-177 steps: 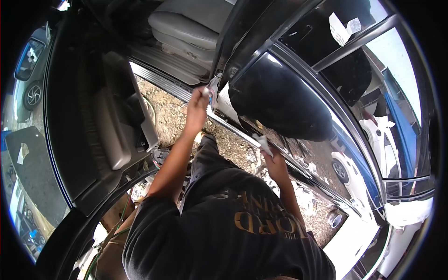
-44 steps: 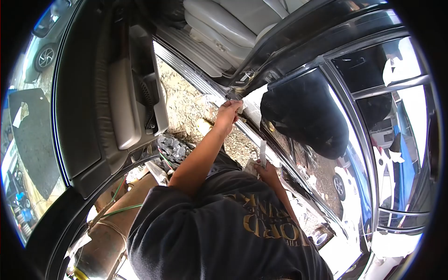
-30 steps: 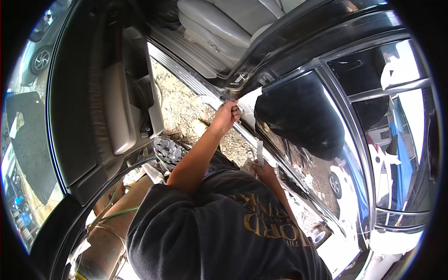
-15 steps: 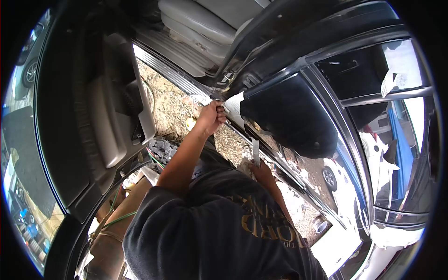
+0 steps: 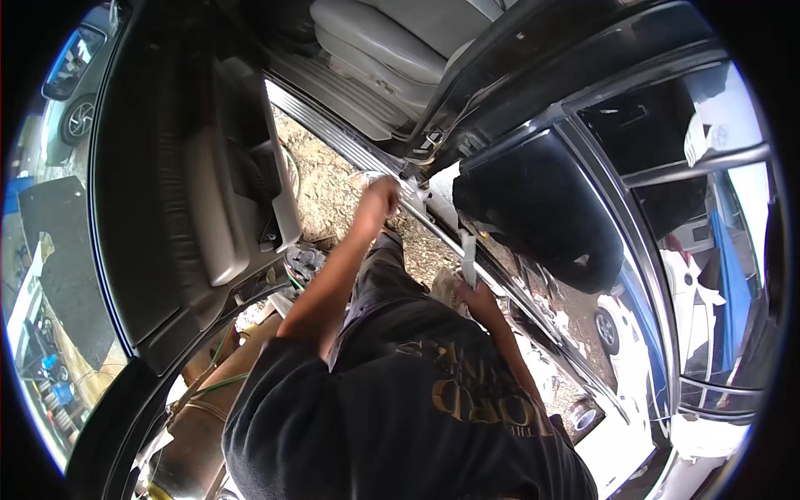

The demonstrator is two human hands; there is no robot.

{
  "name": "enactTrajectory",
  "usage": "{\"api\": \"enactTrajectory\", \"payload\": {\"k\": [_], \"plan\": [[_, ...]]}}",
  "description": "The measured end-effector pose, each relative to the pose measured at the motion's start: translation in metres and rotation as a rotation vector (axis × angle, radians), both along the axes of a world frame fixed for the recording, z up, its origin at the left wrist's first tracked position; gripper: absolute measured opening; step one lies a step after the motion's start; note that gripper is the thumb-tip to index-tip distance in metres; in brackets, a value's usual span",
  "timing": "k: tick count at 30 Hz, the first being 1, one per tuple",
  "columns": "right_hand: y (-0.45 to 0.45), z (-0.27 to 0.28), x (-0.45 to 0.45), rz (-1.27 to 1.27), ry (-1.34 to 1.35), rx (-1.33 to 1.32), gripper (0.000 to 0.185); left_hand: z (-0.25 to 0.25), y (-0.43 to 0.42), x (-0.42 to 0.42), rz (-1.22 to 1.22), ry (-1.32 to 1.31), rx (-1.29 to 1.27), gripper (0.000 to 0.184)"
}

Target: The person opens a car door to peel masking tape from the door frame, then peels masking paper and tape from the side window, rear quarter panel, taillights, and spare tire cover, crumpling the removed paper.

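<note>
My left hand [image 5: 380,198] is closed and slightly blurred over the metal door sill [image 5: 321,137]. Whatever its fingers hold is hidden. Just right of it, a crumpled whitish scrap [image 5: 414,193] lies at the base of the door pillar. Lower right, my right hand [image 5: 476,295] is closed around a pale flat strip [image 5: 469,260], which sticks up from the fingers. A crumpled beige piece [image 5: 444,285] shows beside that hand, against my dark trousers. A glossy black car panel [image 5: 542,208] rises to the right of both hands.
An open door with a grey armrest [image 5: 212,217] stands on the left. A grey seat [image 5: 379,42] is inside the car. Below are gravel [image 5: 321,200], a brown cylinder [image 5: 200,433] with green cords, and a round tin [image 5: 583,414].
My left hand has moved a little away from the pillar base, uncovering the whitish scrap there. My right hand keeps the pale strip. The view has shifted slightly.
</note>
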State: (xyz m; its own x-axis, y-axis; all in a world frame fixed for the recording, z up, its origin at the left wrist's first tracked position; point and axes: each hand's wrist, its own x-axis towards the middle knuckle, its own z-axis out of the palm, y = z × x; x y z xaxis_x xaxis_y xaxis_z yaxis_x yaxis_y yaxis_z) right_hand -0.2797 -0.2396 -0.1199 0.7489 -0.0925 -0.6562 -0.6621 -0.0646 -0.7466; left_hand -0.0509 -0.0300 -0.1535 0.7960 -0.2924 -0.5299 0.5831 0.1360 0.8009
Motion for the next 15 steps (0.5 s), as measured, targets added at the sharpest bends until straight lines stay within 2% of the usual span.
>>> {"api": "enactTrajectory", "payload": {"k": [1, 3, 5, 7, 8, 10, 12, 13, 14, 15], "plan": [[0.002, 0.006, 0.005, -0.02, -0.013, 0.045, 0.048, -0.016, 0.007, -0.029, -0.142, -0.004, 0.072, 0.013], [0.006, 0.001, 0.005, -0.028, -0.114, 0.093, 0.046, 0.022, 0.001, -0.089, -0.452, -0.192, 0.167, 0.013], [0.023, 0.012, 0.009, -0.029, -0.317, 0.033, 0.04, 0.061, -0.013, -0.131, -0.76, -0.394, 0.268, 0.014], [0.024, 0.027, 0.002, 0.078, -0.169, 0.024, 0.039, 0.073, -0.019, -0.151, -0.718, -0.466, 0.138, 0.013], [0.023, 0.015, -0.011, 0.036, -0.168, 0.06, 0.038, 0.077, -0.021, -0.16, -0.697, -0.504, 0.072, 0.013], [0.02, -0.01, -0.038, -0.041, -0.164, 0.134, 0.037, 0.068, -0.018, -0.185, -0.665, -0.343, -0.013, 0.014], [0.02, -0.009, -0.065, 0.022, -0.227, 0.104, 0.032, 0.035, -0.017, -0.218, -0.59, -0.155, -0.155, 0.018], [0.019, -0.006, -0.077, 0.05, -0.258, 0.085, 0.031, 0.044, -0.017, -0.23, -0.568, -0.409, -0.053, 0.018], [0.019, -0.032, -0.103, 0.169, -0.756, -0.303, 0.036, 0.053, -0.017, -0.241, -0.539, -0.663, 0.045, 0.018], [0.015, -0.035, -0.12, 0.27, -0.743, -0.393, 0.038, 0.064, -0.018, -0.25, -0.502, -0.916, 0.141, 0.018]]}}
